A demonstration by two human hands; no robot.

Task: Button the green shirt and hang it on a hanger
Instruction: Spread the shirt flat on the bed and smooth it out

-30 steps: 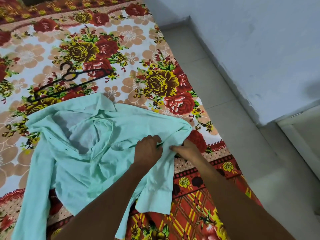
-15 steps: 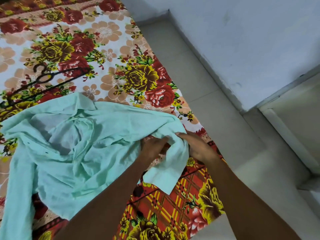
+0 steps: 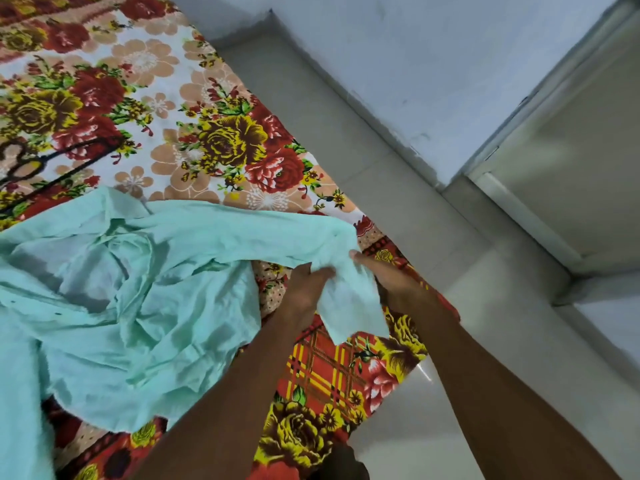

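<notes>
Green shirt (image 3: 145,306) lies crumpled and open on the flowered bedsheet (image 3: 214,98), spread across the left and middle of my head view, its front not yet closed as far as I can see. I have its right-hand end lifted off the bed: my left hand (image 3: 306,289) grips a fold of the cloth with curled fingers, and my right hand (image 3: 388,277) pinches the same flap from the other side, so the loose corner hangs down between my wrists. Small dark dots show along one edge at the far left (buttons or holes, I cannot tell which). Beyond the shirt, the dark hanger (image 3: 59,164) lies flat on the bedsheet, just beside the collar end and untouched. By my reckoning nothing is finished: the buttoning is barely begun, and the hanging is all still to do.
</notes>
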